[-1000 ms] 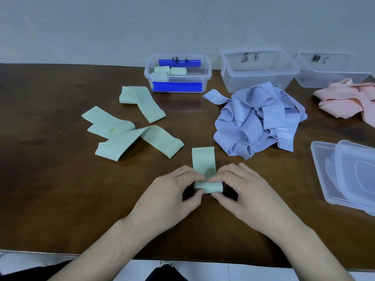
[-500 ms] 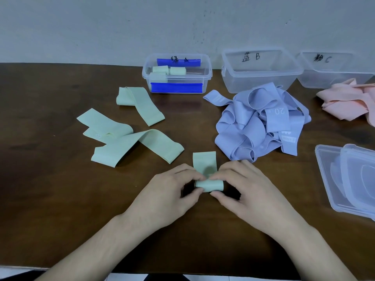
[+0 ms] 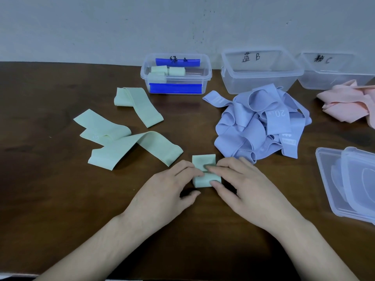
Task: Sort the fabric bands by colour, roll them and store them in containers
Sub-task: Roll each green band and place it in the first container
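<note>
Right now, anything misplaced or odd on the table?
Nothing stands out. Colours are kept apart: green rolls sit in the green-labelled container, loose green bands, the blue pile and pink pile lie separate. Both hands work the green band.

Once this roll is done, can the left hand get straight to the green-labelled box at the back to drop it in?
Probably yes. The green box stands open with no lid, and the bare table between the left hand and it leaves a gap between the loose green bands and the blue pile.

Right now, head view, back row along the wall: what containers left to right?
Green-labelled container holding rolled green bands → empty container marked B → container marked C, its front partly hidden by pink bands.
</note>
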The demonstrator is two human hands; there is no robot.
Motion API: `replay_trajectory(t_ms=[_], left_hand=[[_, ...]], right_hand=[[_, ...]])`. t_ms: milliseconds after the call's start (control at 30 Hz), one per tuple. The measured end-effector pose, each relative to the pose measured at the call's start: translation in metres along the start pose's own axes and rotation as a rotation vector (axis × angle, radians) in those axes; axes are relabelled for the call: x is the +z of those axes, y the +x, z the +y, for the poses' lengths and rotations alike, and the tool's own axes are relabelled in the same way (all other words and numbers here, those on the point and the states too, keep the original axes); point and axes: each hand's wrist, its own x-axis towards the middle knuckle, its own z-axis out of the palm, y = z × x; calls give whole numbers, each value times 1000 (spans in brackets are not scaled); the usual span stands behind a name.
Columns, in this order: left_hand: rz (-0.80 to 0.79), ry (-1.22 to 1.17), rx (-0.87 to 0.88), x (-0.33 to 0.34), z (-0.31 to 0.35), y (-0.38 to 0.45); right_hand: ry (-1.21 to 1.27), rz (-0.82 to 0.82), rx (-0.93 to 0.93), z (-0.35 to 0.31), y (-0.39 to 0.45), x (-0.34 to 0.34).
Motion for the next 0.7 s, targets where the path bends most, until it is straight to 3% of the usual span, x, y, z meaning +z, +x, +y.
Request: replay_trajectory(t_ms=[700], left_hand=[[38,-66,-48,5,24,-30]], right_hand=[[25,-58,-77,-10,-29,-7]])
